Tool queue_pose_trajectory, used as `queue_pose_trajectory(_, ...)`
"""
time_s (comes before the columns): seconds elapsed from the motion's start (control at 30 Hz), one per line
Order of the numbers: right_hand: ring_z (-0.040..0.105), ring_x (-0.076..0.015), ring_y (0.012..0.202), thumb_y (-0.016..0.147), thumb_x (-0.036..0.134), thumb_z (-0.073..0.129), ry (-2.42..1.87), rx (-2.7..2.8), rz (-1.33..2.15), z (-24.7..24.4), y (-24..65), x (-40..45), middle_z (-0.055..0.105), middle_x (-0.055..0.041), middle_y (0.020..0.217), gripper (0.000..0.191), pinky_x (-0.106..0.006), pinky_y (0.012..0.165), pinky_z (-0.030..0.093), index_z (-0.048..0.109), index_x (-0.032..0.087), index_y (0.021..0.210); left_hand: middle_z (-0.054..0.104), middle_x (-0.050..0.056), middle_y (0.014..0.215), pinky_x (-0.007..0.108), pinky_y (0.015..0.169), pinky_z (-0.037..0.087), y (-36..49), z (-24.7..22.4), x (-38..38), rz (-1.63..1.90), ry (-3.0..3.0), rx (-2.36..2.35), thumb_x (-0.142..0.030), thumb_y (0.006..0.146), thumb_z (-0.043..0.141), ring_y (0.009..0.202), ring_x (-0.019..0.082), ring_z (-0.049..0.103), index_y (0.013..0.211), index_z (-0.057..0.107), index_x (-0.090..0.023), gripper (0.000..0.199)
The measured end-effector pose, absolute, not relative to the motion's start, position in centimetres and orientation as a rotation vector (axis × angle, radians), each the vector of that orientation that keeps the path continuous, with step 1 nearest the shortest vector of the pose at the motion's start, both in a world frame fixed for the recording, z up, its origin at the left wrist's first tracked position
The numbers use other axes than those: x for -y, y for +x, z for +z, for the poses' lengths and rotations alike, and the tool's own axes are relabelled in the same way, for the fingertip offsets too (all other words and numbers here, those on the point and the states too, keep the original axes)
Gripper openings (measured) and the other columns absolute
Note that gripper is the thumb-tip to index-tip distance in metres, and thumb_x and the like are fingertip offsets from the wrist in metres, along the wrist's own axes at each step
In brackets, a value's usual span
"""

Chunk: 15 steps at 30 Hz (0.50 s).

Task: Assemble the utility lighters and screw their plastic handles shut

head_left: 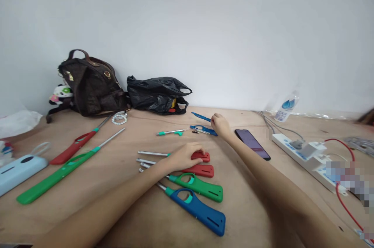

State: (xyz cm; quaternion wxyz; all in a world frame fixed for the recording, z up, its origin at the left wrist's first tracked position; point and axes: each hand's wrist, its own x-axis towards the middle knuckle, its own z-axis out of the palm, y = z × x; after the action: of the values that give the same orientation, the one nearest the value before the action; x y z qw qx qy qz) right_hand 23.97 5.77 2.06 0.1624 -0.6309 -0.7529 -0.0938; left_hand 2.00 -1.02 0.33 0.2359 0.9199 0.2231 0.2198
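My left hand (187,156) is closed over the handle of a red gas lighter (207,157), fingers curled on it, at the far end of a row of lighters. Below it lie a second red lighter (201,170), a green lighter (204,189) and a blue lighter (204,211), metal tubes to the left. Farther back, my right hand (220,125) pinches the end of a blue casing half (200,116). Another blue casing half (210,130) lies just under it. Beside that is a bare metal lighter tube (171,132) with teal parts and a thin wire.
A long red lighter (73,148) and a long green lighter (61,176) lie at left, near a light blue device (23,170) and a bead bracelet (119,118). A backpack (90,88) and black plastic bag (154,94) rest against the wall. A phone (253,144) and power strip (304,162) are right.
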Motion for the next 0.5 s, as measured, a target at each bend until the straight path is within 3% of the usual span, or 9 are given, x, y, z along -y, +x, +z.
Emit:
queue_pose_trajectory(0.1,0.056,-0.0183,0.092,0.092,0.013,0.04,-1.657,2.193,-0.229,2.4,24.1,-2.8,0.062,-0.0104,0.098,0.023,-0.026,0.082,0.041,0.063,0.014,0.093,0.067,0.006,0.097,0.029,0.081,0.045,2.0,0.5,1.3,0.602,2.593,-0.637,-0.021,0.083,0.062,0.091,0.021,0.061,0.095,0.061,-0.017,0.012)
queue_pose_trajectory(0.27,0.056,-0.0193,0.085,0.083,0.015,0.056,-1.175,2.421,0.033,1.3,24.4,1.1,0.06,-0.0056,0.085,0.009,-0.03,0.079,0.042,0.062,0.018,0.077,0.065,0.006,0.087,0.031,0.079,0.043,2.2,1.1,2.0,0.62,2.825,-0.658,-0.027,0.091,0.053,0.085,0.022,0.06,0.086,0.062,-0.018,0.014)
queue_pose_trajectory(0.4,0.056,-0.0184,0.083,0.087,0.014,0.052,-1.297,2.342,0.026,0.6,24.4,0.2,0.061,-0.0062,0.085,0.012,-0.028,0.078,0.042,0.062,0.016,0.08,0.065,0.006,0.087,0.032,0.08,0.043,1.8,1.3,1.3,0.682,2.873,-0.724,-0.021,0.091,0.048,0.084,0.021,0.059,0.084,0.06,-0.018,0.015)
queue_pose_trajectory(0.5,0.056,-0.0191,0.091,0.09,0.013,0.047,-1.497,2.291,-0.079,0.5,23.9,-1.8,0.062,-0.0089,0.094,0.017,-0.028,0.082,0.041,0.064,0.014,0.093,0.064,0.006,0.087,0.032,0.079,0.044,0.7,1.4,-0.8,0.769,2.813,-0.934,-0.016,0.091,0.045,0.084,0.021,0.059,0.086,0.059,-0.018,0.015)
